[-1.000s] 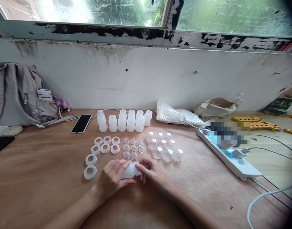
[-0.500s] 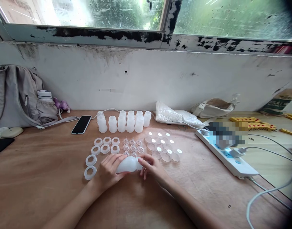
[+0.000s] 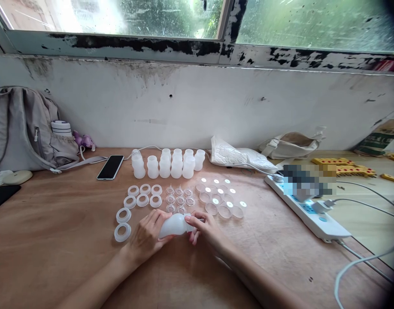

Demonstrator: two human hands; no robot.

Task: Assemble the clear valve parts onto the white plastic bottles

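Observation:
A translucent white baby bottle (image 3: pixel 174 226) lies on its side between my hands, its neck end towards the right. My left hand (image 3: pixel 149 229) is wrapped round the bottle's body. At the neck, the fingers of my right hand (image 3: pixel 207 228) close on a pale collar or ring, partly hidden by them. Just beyond are clear silicone nipples (image 3: pixel 180 201) in short rows. To their left sit several translucent screw rings (image 3: pixel 129 202). Clear round caps with white discs (image 3: pixel 224 211) lie to the right. Behind stand several more white bottles (image 3: pixel 177 165), upright and without tops.
A phone (image 3: pixel 110 167) lies at the back left beside a grey backpack (image 3: pixel 26 128). On the right runs a white power strip (image 3: pixel 308 216) with cables. White plastic packets (image 3: pixel 238 156) and a cream bag (image 3: pixel 290 145) rest against the wall. Yellow parts (image 3: pixel 354 170) lie farther right.
The bottle and both hands have shifted very slightly to the right. My right fingers have changed their hold a little at the neck. The other things lie as before.

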